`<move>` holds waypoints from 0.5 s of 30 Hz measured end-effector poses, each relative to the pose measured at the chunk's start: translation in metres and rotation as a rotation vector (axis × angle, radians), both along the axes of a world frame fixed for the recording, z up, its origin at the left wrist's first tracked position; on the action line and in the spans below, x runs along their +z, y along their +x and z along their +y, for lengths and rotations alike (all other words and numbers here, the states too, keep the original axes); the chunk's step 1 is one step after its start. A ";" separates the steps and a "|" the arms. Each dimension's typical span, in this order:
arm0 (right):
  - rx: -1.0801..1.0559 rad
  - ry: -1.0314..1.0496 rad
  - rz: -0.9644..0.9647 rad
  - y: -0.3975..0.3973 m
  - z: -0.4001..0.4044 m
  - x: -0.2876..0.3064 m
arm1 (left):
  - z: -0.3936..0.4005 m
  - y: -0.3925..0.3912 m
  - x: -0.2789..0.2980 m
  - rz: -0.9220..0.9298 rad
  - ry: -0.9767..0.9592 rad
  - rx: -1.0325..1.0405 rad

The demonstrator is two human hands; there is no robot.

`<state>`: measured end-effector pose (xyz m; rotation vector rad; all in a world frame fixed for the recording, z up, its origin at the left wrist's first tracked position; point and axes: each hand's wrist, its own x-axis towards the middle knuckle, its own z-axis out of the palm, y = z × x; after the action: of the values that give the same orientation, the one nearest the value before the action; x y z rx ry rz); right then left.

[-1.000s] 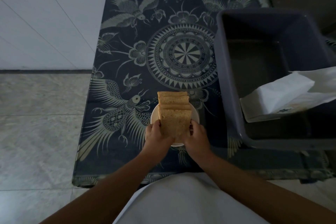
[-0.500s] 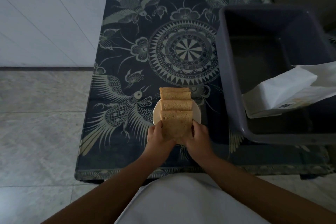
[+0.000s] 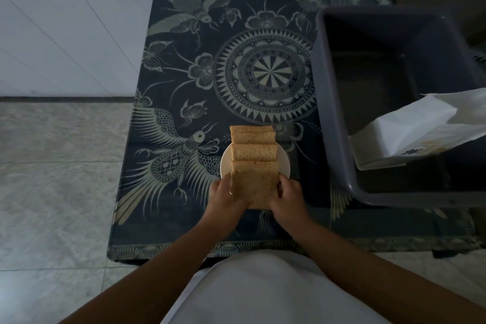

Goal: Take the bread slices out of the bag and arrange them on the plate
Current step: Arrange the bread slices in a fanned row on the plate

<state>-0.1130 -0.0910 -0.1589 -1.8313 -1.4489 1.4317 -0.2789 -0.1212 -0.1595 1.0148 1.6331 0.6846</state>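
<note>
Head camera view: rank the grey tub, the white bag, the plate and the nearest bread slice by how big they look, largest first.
1. Grey tub
2. White bag, though the frame edge cuts it off
3. Plate and nearest bread slice: too alike to rank, since bread covers most of the plate and the slice sits nearer the camera.

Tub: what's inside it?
The tub holds the white bag, lying against its near right side and running out of frame. The rest of the floor looks bare and dark. What is under or inside the bag is hidden.
</note>
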 end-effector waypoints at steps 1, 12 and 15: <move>-0.013 0.000 0.029 0.001 0.002 0.000 | 0.002 -0.002 0.002 -0.055 0.030 0.046; -0.208 -0.166 0.445 0.014 0.034 0.000 | 0.029 -0.014 0.000 -0.363 0.083 0.088; -0.201 -0.182 0.465 0.014 0.040 -0.003 | 0.032 -0.013 -0.003 -0.368 0.052 0.089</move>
<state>-0.0988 -0.0508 -0.1621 -1.5455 -0.9079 1.7773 -0.2917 -0.0889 -0.1626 0.7999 1.3491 0.9198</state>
